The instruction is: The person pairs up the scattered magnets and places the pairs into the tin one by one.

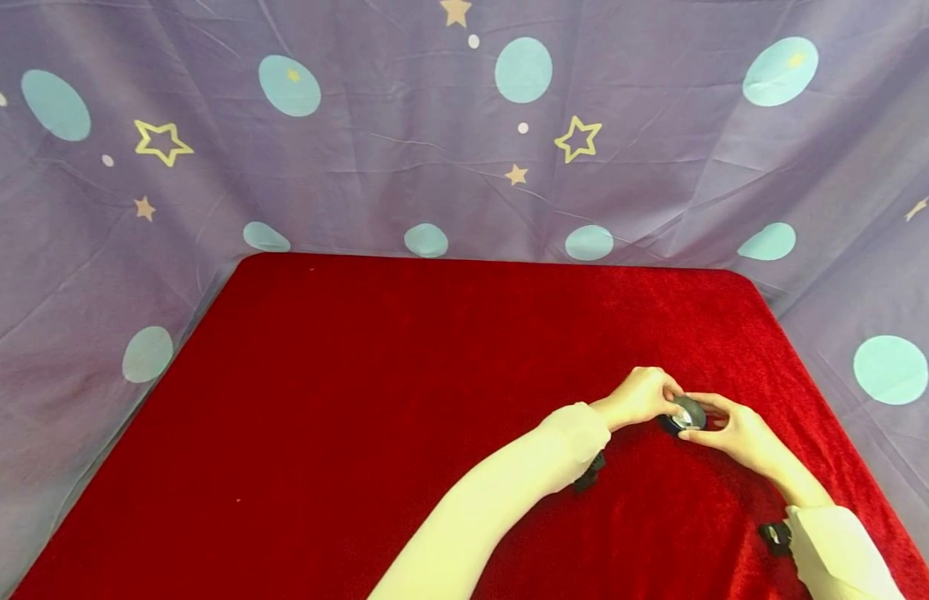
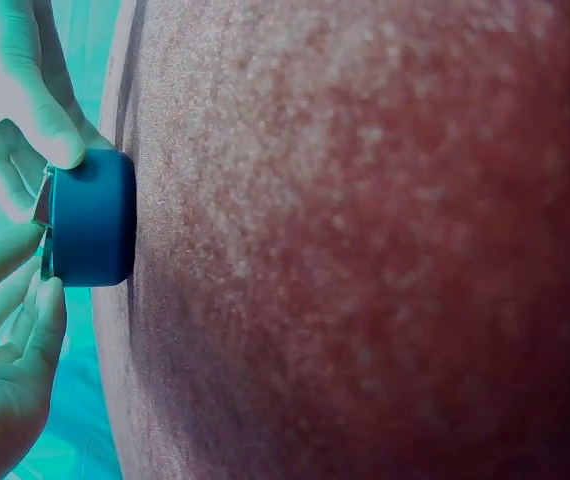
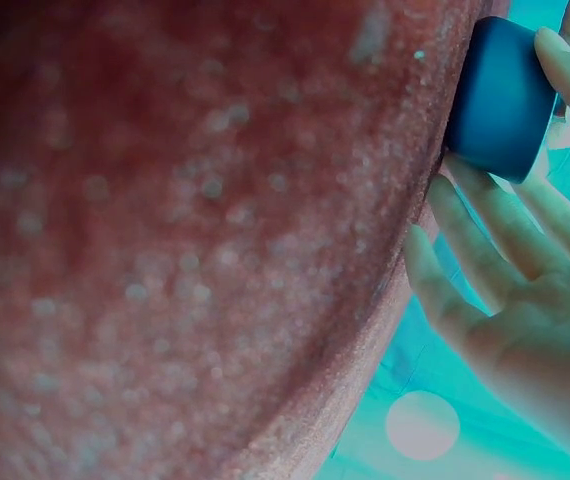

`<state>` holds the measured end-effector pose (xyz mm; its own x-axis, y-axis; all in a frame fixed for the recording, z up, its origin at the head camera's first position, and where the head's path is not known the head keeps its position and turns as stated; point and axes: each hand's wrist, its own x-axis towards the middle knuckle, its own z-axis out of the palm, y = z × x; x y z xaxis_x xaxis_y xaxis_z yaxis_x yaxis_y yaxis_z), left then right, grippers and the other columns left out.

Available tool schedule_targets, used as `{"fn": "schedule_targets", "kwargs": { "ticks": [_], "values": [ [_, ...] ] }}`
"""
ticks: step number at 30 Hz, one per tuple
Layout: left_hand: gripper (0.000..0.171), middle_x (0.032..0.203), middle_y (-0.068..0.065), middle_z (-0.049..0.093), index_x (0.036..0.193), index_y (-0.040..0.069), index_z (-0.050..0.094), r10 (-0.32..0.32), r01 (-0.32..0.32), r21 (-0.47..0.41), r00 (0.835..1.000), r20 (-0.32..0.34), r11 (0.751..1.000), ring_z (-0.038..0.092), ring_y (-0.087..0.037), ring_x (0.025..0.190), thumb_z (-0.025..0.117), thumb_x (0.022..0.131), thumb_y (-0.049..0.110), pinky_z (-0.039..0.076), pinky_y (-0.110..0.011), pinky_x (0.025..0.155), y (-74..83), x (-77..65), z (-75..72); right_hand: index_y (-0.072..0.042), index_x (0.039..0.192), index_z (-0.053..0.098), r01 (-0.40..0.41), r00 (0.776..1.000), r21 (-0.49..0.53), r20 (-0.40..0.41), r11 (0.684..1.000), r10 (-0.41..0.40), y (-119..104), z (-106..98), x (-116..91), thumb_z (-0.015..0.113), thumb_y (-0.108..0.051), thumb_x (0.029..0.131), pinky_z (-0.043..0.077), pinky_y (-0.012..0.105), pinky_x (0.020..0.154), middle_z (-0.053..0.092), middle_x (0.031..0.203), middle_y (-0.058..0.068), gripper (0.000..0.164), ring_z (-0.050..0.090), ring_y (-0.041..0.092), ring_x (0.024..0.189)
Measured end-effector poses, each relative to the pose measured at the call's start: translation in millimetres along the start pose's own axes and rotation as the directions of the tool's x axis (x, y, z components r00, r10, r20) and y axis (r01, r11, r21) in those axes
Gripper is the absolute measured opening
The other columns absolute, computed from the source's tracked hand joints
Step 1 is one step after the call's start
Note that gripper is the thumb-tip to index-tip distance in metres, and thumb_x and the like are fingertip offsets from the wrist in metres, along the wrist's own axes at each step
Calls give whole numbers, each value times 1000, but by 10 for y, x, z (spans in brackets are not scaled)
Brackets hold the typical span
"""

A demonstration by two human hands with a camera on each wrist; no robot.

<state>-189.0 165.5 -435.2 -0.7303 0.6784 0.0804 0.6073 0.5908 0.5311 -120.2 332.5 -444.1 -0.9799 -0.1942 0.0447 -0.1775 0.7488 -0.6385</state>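
A small, dark, round container with a shiny metal piece at its top stands on the red cloth, at the right of the table. My right hand grips it from the right, the thumb at the near side and the fingers spread along the far side. From the left, my left hand reaches to its top, thumb and fingers pinching at the metal piece. The left wrist view shows the container's smooth, straight wall, with its base against the cloth. Its inside is mostly hidden behind the fingers.
Red velvety cloth covers the table, with wrinkles along its right side. A purple curtain with stars and pale blue spots encloses the table at the back and sides. Dark wrist devices sit under both forearms.
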Motion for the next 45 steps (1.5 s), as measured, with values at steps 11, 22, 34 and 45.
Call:
{"fn": "schedule_targets", "kwargs": {
  "ticks": [11, 22, 34, 45],
  "values": [
    [17, 78, 9, 66, 93, 14, 70, 4, -6, -131, 1000, -12, 991, 51, 6, 70, 68, 78, 22, 32, -3, 61, -77, -90, -105, 2, 116, 52, 26, 1000, 0, -5, 1000, -26, -25, 3, 40, 75, -23, 70, 46, 17, 65, 58, 106, 21, 57, 57, 4, 82],
    [19, 76, 7, 62, 97, 13, 68, 70, -66, -70, 996, 53, 995, 50, 4, 65, 65, 79, 19, 35, -4, 60, -222, -328, -329, 5, 113, 52, 116, 993, -6, 9, 993, -116, -43, -32, 52, 76, -16, 67, 46, 16, 63, 61, 98, 18, 56, 56, -3, 79],
    [20, 83, 2, 59, 98, 11, 67, 152, -152, -12, 987, 52, 988, 55, -4, 74, 64, 80, 20, 35, -6, 64, -414, -722, -635, 2, 110, 57, 138, 990, -93, 1, 986, -139, -166, -129, 88, 76, -22, 68, 41, 12, 65, 63, 98, 16, 52, 57, 3, 82],
    [28, 99, -4, 56, 107, 8, 62, 103, -103, 4, 994, 20, 995, 53, -14, 92, 60, 83, 22, 39, -21, 80, -618, -1186, -1055, -3, 110, 59, 136, 989, -168, -38, 976, -144, -406, -176, 117, 73, -27, 71, 35, 14, 72, 62, 104, 13, 48, 52, 9, 91]
  ]
}}
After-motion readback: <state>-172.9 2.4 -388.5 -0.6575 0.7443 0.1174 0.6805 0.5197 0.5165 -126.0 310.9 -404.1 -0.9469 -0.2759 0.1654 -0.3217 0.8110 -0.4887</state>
